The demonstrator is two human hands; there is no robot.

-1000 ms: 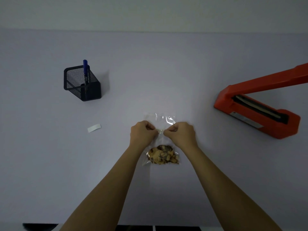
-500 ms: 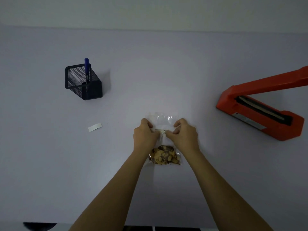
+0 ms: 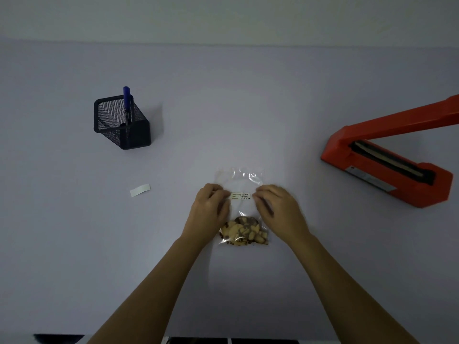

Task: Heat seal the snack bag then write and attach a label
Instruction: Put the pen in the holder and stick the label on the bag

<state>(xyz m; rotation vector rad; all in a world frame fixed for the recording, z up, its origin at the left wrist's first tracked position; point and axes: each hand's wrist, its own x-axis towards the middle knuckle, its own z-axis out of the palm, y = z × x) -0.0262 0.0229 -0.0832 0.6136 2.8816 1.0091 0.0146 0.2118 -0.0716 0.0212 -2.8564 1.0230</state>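
Observation:
A clear snack bag point(image 3: 244, 178) lies flat on the table in front of me, with cookies point(image 3: 244, 232) bunched at its near end. A small white written label point(image 3: 240, 196) sits flat across the middle of the bag. My left hand point(image 3: 211, 211) has bent fingers and touches the bag with its fingertips at the label's left end. My right hand point(image 3: 279, 209) does the same at the label's right end. Both hands rest knuckles up on the bag's sides and hold nothing.
An orange heat sealer point(image 3: 387, 167) stands at the right with its arm raised. A black mesh pen holder point(image 3: 121, 125) with a blue pen point(image 3: 127, 100) is at the back left. A white strip of paper point(image 3: 140, 190) lies left of the bag.
My hands were together over the label, pinching it. They have now slid apart to its two ends, and the whole label shows flat on the bag.

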